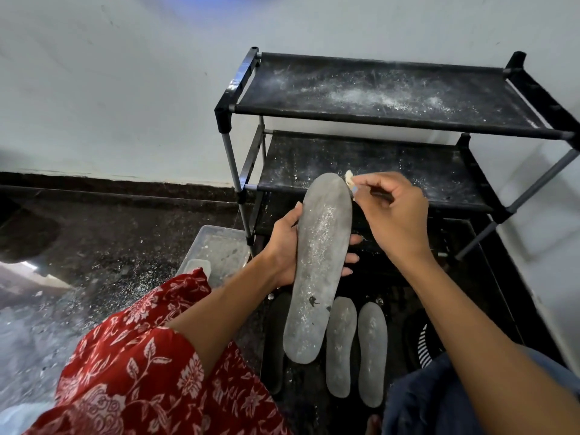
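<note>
My left hand [284, 246] grips a long grey insole [317, 277] round its middle, thumb on the left edge and fingertips showing on the right. The insole is dusted with white powder and stands nearly upright in front of me. My right hand [395, 215] pinches a small pale, cream-coloured scrap [349, 177] at the insole's top right edge. What the scrap is I cannot tell.
Two more grey insoles [340, 346] [372, 353] lie on the dark floor below, with a dark one [276, 340] to their left. A black two-tier rack [392, 114], powder-strewn, stands against the white wall. A clear plastic tub [216, 255] sits at left. Powder covers the floor left.
</note>
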A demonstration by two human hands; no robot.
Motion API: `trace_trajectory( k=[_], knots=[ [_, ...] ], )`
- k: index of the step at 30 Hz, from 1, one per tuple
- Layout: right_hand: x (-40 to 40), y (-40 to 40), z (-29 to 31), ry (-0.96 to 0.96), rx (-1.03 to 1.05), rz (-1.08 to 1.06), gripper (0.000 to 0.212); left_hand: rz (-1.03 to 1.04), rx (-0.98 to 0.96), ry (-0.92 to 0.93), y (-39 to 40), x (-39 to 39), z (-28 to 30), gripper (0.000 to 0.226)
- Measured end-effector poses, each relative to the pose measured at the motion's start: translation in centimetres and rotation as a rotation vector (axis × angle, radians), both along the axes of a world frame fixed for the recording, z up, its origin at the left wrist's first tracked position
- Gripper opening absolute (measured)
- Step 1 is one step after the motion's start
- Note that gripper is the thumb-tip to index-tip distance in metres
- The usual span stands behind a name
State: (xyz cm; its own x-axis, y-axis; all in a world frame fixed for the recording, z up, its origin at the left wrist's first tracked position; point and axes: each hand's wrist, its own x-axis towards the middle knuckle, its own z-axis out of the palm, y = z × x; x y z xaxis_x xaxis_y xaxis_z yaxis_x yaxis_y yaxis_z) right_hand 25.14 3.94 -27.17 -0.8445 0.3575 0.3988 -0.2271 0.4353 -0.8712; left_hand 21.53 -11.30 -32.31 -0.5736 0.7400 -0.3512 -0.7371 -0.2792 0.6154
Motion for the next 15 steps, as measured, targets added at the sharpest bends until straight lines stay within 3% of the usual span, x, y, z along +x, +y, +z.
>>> trace_trajectory(
  k=[7,11,15],
  knots=[
    [-0.3,-0.7,-0.8,0.050,0.366,-0.010,0.021,-0.059,0.000,0.072,0.6,0.4,0.1,0.080],
    [-0.2,-0.8,-1.1,0.034,0.472,-0.004,0.022,-0.067,0.002,0.069,0.7,0.6,0.0,0.080],
    [0.4,-1.6,-1.2,0.047,0.552,0.137,0.021,-0.068,0.019,0.074,0.6,0.9,0.1,0.076]
  ],
)
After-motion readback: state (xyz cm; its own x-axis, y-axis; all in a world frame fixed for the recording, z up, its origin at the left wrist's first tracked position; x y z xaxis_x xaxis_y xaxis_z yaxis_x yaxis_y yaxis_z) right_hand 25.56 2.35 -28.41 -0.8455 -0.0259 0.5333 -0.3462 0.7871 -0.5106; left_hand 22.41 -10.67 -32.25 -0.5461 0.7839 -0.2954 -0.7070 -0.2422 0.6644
